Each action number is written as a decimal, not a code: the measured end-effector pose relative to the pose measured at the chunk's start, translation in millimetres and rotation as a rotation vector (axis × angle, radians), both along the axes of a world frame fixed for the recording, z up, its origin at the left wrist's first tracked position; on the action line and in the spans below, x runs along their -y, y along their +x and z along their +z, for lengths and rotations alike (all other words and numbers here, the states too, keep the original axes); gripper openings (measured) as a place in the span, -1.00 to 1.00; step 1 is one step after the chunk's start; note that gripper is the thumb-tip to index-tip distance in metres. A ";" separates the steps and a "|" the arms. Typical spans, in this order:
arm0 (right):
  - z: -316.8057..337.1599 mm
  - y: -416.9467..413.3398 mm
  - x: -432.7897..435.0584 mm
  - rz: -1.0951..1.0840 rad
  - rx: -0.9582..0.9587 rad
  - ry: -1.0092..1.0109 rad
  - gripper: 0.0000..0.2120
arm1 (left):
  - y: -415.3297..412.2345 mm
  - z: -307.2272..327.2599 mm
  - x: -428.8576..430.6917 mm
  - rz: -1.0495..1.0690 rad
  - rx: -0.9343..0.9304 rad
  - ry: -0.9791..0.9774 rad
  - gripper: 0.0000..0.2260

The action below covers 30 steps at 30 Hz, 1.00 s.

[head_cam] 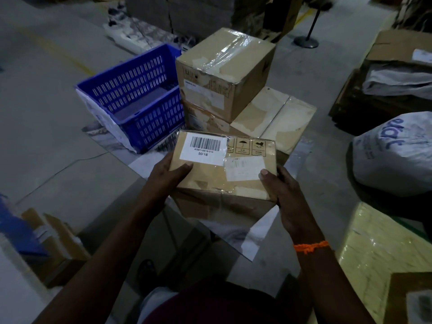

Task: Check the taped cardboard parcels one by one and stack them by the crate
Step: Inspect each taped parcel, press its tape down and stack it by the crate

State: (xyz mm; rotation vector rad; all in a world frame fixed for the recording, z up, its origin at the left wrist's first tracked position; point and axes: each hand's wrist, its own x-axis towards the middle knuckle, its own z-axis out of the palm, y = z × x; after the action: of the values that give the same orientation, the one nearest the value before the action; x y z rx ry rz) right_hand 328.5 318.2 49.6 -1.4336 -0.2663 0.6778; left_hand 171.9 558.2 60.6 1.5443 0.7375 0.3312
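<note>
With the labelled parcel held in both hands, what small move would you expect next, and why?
Probably a short carry forward to set the parcel on the low box beside the two-high stack next to the blue crate. The left hand and right hand grip its sides, its barcode label faces up, readable, and the low box is the nearest flat top.

The small label (244, 168) on the parcel (210, 181) is illegible; the sack (395, 157) is cut off.

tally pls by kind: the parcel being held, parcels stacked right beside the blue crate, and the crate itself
held parcel: 1
stacked parcels: 3
blue crate: 1
total: 5
</note>
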 end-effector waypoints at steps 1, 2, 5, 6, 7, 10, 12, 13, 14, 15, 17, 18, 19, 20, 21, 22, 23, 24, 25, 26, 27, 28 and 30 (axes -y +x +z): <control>-0.3 0.1 -4.1 0.010 -0.007 0.010 -0.63 | -4.6 0.5 -1.7 0.013 0.025 0.007 -0.56; 0.0 -0.7 -9.0 0.018 -0.016 0.023 -0.63 | -10.1 0.5 -4.1 0.025 0.051 0.007 -0.54; -5.4 2.4 -24.9 0.027 -0.007 0.010 -0.60 | -25.0 -1.5 -10.0 0.068 0.150 0.017 -0.45; -6.2 3.8 -29.9 0.032 0.006 0.004 -0.57 | -29.3 -1.2 -11.4 0.079 0.185 0.042 -0.45; -9.2 6.2 -34.7 0.039 0.019 -0.006 -0.52 | -33.3 -1.5 -12.8 0.085 0.217 0.075 -0.45; -19.6 9.4 -43.2 0.071 0.047 -0.018 -0.39 | -48.1 -12.2 -17.8 0.107 0.259 0.116 -0.37; -31.9 8.4 -42.1 0.095 0.057 -0.016 -0.37 | -61.2 -25.2 -15.8 0.134 0.249 0.081 -0.35; -37.5 7.1 -39.1 0.105 0.055 -0.015 -0.39 | -67.0 -32.5 -11.8 0.153 0.236 0.045 -0.37; -43.7 5.4 -35.0 0.106 0.046 -0.020 -0.45 | -71.9 -39.0 -6.3 0.187 0.219 -0.006 -0.43; -48.7 3.2 -30.4 0.115 0.047 -0.033 -0.55 | -76.1 -44.3 -0.4 0.229 0.204 -0.052 -0.55; -59.7 0.0 -21.4 0.092 0.046 -0.079 -0.67 | -82.8 -56.4 8.3 0.348 0.187 -0.160 -0.81; -63.7 -1.5 -18.0 0.065 0.035 -0.097 -0.67 | -86.0 -63.7 10.5 0.397 0.181 -0.216 -0.87; -67.5 -3.0 -14.1 0.038 0.003 -0.102 -0.68 | -87.6 -69.8 12.2 0.422 0.169 -0.256 -0.85; -69.3 -6.3 -10.9 0.028 -0.027 -0.101 -0.73 | -88.0 -74.6 14.5 0.422 0.148 -0.281 -0.78; -73.0 -9.5 -8.1 0.040 -0.016 -0.114 -0.75 | -87.7 -79.2 17.2 0.402 0.114 -0.286 -0.69; -76.3 -13.6 -5.9 0.045 -0.002 -0.137 -0.74 | -87.0 -84.6 20.2 0.381 0.074 -0.277 -0.62; -83.2 -17.2 -3.7 0.045 0.006 -0.182 -0.74 | -85.3 -88.6 25.1 0.360 0.043 -0.261 -0.59; -87.6 -21.1 -2.5 0.030 -0.018 -0.208 -0.75 | -84.7 -95.0 28.9 0.349 0.023 -0.246 -0.58; -93.2 -24.3 -1.4 0.021 -0.023 -0.239 -0.76 | -84.3 -100.3 33.1 0.344 0.009 -0.229 -0.57; -96.2 -27.5 -0.4 0.014 -0.017 -0.266 -0.77 | -84.1 -105.9 37.2 0.337 -0.009 -0.208 -0.57; -99.7 -28.7 1.6 0.010 -0.004 -0.296 -0.77 | -84.2 -107.9 42.4 0.315 -0.036 -0.181 -0.55; -100.7 -29.5 3.7 0.011 0.011 -0.322 -0.76 | -85.6 -111.7 45.6 0.291 -0.075 -0.150 -0.52; -100.2 -29.9 7.4 0.022 0.039 -0.334 -0.73 | -86.5 -113.2 48.7 0.274 -0.141 -0.105 -0.47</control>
State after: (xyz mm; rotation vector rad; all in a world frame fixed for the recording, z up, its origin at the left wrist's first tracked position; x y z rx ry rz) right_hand 298.6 310.7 -50.5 -1.7660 -0.2054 0.7365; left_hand 85.4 509.5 -52.6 1.3786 1.0653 0.3816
